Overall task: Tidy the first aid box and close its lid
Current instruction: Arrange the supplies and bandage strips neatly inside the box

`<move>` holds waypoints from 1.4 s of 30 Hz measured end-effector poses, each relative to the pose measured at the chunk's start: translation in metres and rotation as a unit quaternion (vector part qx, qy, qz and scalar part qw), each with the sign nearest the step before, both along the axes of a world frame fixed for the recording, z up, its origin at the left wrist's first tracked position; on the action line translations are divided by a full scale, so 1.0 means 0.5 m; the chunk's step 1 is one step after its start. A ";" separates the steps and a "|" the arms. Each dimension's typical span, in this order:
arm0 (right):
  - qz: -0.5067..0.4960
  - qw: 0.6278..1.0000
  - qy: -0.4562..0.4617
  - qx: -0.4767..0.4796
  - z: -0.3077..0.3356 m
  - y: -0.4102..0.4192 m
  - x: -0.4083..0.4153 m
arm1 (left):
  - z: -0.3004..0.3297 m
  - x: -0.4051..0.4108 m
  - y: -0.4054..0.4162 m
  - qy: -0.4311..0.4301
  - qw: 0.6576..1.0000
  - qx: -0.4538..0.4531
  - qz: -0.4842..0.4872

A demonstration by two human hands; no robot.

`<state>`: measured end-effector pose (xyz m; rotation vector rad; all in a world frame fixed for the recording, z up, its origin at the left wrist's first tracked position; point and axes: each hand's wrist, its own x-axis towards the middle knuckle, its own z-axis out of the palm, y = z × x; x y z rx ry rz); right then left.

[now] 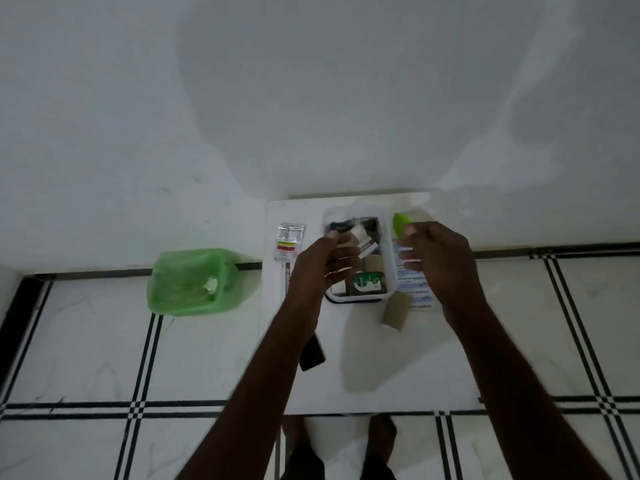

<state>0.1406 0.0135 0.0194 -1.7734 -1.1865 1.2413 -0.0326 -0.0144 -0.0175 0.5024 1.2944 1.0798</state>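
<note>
Two bare hands hover over a white table [398, 375] pushed against a pale wall, seen from above in dim, slightly blurred light. Far to the left, on the tiled floor, stands a green bin [194, 282] with a green liner and a scrap of white inside. On the table's left edge lies a small printed sachet [289, 241] with yellow and red bands, flat and apart from the box. Just right of it the left hand [320, 265] hangs above the left side of the first aid box [389, 271], its fingers curled together around a white roll-like item [356, 237]; how firmly it is pinched cannot be told through the blur. A dark flat object [311, 356] shows from under the left forearm, near the table's left side. The box is a clear tub with a dark blue base rim, open, standing at the far middle of the table; inside lie dark items at the far end and a green and white packet [367, 283] at the near end. A brown cardboard piece [396, 311] lies just near of the box's right corner. The right hand [438, 258] is over printed blue and white packets [414, 289] right of the box, fingers bent loosely, thumb and forefinger close together; whether they hold anything cannot be told. A bright green object [401, 224] sits just beyond its thumb
</note>
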 end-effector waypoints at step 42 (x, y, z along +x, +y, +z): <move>0.153 0.843 -0.490 0.162 -0.223 -0.007 -0.146 | -0.291 -0.044 -0.252 0.620 0.742 0.118 -0.228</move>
